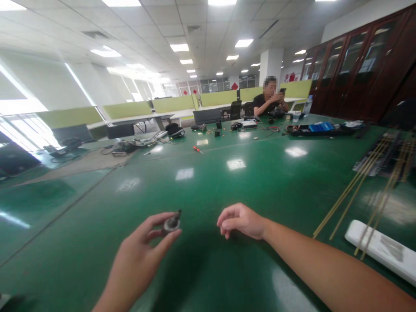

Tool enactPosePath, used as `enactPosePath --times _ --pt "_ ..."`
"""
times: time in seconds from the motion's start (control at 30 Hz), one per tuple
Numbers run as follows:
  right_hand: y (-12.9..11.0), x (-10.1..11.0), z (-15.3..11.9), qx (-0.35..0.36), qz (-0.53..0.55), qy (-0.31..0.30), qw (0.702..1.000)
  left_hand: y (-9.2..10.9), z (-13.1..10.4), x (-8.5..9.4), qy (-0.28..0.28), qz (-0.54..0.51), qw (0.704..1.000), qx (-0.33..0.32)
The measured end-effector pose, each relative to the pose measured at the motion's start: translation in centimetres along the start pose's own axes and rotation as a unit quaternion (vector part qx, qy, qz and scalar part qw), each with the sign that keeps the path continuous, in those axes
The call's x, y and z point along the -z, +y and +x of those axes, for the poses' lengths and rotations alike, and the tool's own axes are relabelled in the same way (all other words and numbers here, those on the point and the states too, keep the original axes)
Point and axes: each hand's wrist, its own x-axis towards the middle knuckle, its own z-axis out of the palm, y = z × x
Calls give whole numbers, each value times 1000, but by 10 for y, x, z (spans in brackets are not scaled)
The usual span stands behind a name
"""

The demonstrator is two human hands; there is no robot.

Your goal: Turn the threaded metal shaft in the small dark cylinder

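My left hand point(146, 247) is closed above the green table, with thumb and fingertips pinching a small grey metal part point(172, 222). This part has a round, ring-like base and a darker stem that points up and to the right; its exact kind is too blurred to tell. To the right, my right hand point(241, 222) hovers apart from it over the tabletop. Its fingers are curled in towards the thumb, and nothing shows between them.
A red-handled screwdriver point(197, 149) lies farther off on the green table point(208, 186). Thin brass-coloured rods point(354, 184) and a white oblong device point(383, 247) are at the right. A blue item in a black tray point(320, 127) and a seated person point(268, 102) holding a phone are at the far side.
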Motion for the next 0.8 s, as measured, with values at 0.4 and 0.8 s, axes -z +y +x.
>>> enactPosePath --times 0.4,0.8 --pt "5 -7 -1 121 -340 165 918 -26 22 -94 -82 -55 993 -71" --pt "-2 -13 -5 133 -436 155 877 -18 20 -96 -116 -91 986 -75"
